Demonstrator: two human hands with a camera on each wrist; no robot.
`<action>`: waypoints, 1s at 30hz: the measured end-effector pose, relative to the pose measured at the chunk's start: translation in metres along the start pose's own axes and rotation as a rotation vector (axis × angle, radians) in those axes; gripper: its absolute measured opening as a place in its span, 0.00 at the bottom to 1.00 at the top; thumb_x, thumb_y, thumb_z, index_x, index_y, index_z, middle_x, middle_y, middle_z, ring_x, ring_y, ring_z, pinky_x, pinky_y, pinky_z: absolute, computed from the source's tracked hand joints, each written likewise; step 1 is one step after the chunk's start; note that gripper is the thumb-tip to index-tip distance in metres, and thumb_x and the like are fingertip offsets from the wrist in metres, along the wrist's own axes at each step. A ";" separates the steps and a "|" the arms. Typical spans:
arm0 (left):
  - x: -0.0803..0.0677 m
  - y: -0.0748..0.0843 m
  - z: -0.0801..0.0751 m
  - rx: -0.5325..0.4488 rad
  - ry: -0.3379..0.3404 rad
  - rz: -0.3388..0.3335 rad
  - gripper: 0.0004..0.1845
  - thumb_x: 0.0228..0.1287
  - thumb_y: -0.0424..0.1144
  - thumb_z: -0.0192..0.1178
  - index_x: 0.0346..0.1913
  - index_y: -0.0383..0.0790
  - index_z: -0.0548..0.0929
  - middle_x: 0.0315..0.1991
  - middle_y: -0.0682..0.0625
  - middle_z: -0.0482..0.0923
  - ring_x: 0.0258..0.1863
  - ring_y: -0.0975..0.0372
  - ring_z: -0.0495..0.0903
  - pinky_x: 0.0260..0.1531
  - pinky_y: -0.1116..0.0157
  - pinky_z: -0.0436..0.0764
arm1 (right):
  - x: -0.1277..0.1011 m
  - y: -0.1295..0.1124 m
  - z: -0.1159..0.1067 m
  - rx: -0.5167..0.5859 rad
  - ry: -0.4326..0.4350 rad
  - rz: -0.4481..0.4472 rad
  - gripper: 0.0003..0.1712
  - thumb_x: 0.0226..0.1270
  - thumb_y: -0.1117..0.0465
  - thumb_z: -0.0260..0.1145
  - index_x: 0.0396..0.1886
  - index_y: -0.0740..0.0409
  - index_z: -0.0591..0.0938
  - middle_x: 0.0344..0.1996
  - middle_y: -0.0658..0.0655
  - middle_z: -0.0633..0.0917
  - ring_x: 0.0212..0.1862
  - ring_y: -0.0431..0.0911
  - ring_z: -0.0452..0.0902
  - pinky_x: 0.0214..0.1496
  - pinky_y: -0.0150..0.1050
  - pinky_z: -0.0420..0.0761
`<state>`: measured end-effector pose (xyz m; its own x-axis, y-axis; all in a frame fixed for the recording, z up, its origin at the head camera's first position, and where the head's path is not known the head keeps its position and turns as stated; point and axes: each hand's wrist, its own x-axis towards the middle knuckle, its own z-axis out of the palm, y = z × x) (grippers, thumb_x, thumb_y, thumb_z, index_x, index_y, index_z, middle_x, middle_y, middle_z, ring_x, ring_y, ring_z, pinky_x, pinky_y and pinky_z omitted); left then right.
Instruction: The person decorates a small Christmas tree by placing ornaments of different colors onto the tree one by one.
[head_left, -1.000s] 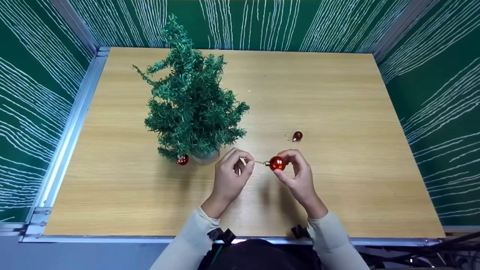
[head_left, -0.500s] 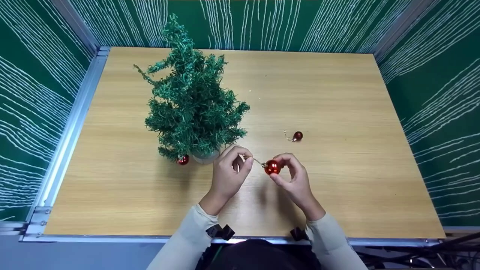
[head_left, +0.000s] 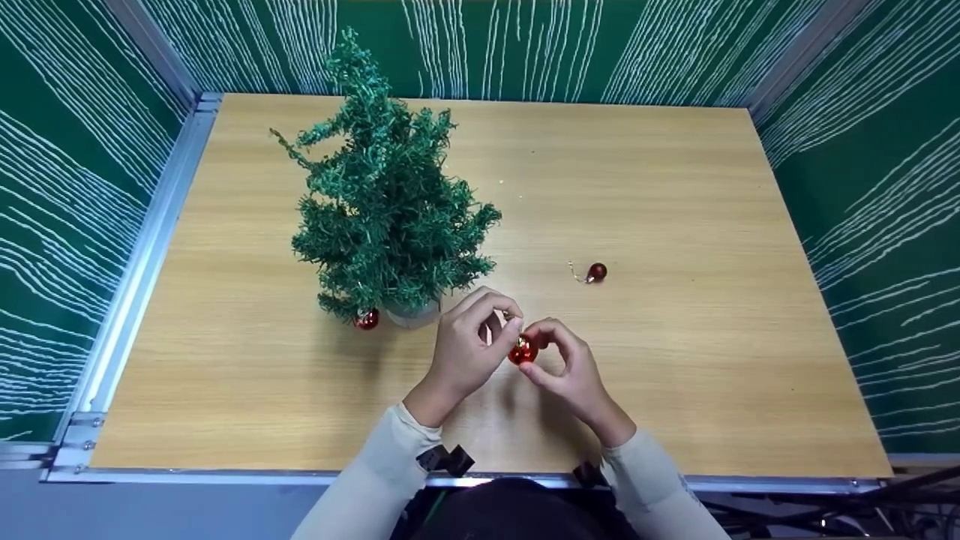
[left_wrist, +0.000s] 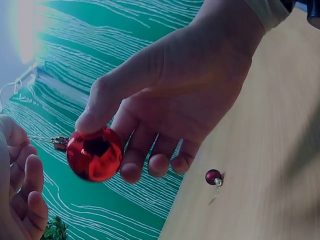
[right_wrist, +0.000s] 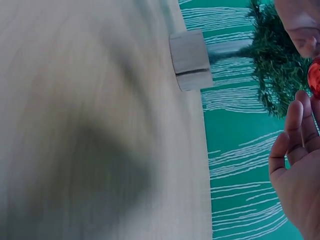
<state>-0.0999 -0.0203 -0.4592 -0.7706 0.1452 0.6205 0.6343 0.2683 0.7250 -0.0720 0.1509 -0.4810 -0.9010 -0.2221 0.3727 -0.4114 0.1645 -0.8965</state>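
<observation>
In the head view my left hand (head_left: pixel 472 345) and right hand (head_left: pixel 570 375) meet in front of the tree, above the table. My right hand holds a shiny red Christmas bauble (head_left: pixel 523 350) between thumb and fingers. The left wrist view shows the bauble (left_wrist: pixel 95 155) with its gold cap turned toward my left hand (left_wrist: pixel 22 185), whose thumb and finger pinch the thin hanging string (left_wrist: pixel 40 138). Only part of the bauble (right_wrist: pixel 314 77) shows at the edge of the right wrist view. The small green artificial Christmas tree (head_left: pixel 390 210) stands just beyond my left hand.
A smaller dark red bauble (head_left: pixel 597 272) with its string lies on the wooden table (head_left: pixel 675 202), right of the tree. Another red bauble (head_left: pixel 367 320) hangs low on the tree's near side. The tree's pale base (right_wrist: pixel 191 60) shows in the right wrist view. Green walls surround the table.
My right hand has carried the bauble left and slightly nearer to me, up to my left hand's fingertips. The stretch of string between the hands is now hidden in the head view.
</observation>
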 end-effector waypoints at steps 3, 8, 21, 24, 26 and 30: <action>0.000 0.001 0.001 0.025 -0.024 0.015 0.02 0.61 0.35 0.62 0.32 0.41 0.81 0.28 0.52 0.78 0.20 0.68 0.73 0.18 0.68 0.77 | -0.001 0.000 0.003 -0.006 -0.017 -0.003 0.18 0.48 0.77 0.71 0.41 0.74 0.77 0.34 0.60 0.81 0.39 0.38 0.74 0.44 0.36 0.76; 0.000 0.001 0.001 0.058 -0.031 0.034 0.02 0.61 0.36 0.63 0.33 0.41 0.81 0.27 0.53 0.80 0.18 0.68 0.73 0.18 0.73 0.74 | -0.001 0.000 0.003 -0.010 -0.029 -0.004 0.18 0.49 0.75 0.71 0.42 0.73 0.78 0.33 0.65 0.80 0.38 0.39 0.74 0.44 0.36 0.76; -0.002 0.001 0.001 0.049 -0.039 0.047 0.02 0.59 0.34 0.64 0.33 0.41 0.81 0.28 0.53 0.81 0.18 0.69 0.73 0.20 0.78 0.72 | 0.001 0.002 0.001 -0.024 -0.037 -0.041 0.20 0.46 0.75 0.73 0.42 0.72 0.78 0.35 0.49 0.81 0.38 0.38 0.74 0.42 0.39 0.76; -0.002 0.001 0.000 0.048 -0.041 0.046 0.02 0.60 0.35 0.64 0.33 0.41 0.81 0.28 0.53 0.81 0.18 0.68 0.73 0.21 0.78 0.72 | 0.001 0.001 0.001 -0.044 -0.041 -0.045 0.21 0.46 0.74 0.73 0.42 0.72 0.78 0.32 0.53 0.81 0.36 0.42 0.75 0.40 0.41 0.76; -0.002 0.001 0.000 0.048 -0.043 0.047 0.02 0.60 0.35 0.64 0.33 0.41 0.81 0.28 0.53 0.81 0.18 0.68 0.73 0.21 0.78 0.72 | 0.001 0.001 -0.001 -0.056 -0.048 -0.043 0.21 0.46 0.74 0.73 0.42 0.72 0.78 0.30 0.59 0.80 0.33 0.46 0.74 0.39 0.41 0.74; -0.002 0.002 0.000 0.052 -0.045 0.047 0.02 0.60 0.35 0.64 0.33 0.41 0.81 0.27 0.53 0.81 0.18 0.68 0.73 0.21 0.77 0.72 | 0.002 -0.001 -0.003 -0.075 -0.063 -0.037 0.22 0.45 0.75 0.74 0.43 0.71 0.79 0.25 0.64 0.76 0.29 0.54 0.70 0.35 0.41 0.70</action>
<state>-0.0971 -0.0204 -0.4595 -0.7429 0.2009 0.6385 0.6666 0.3090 0.6784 -0.0736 0.1533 -0.4787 -0.8757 -0.2884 0.3872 -0.4552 0.2258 -0.8613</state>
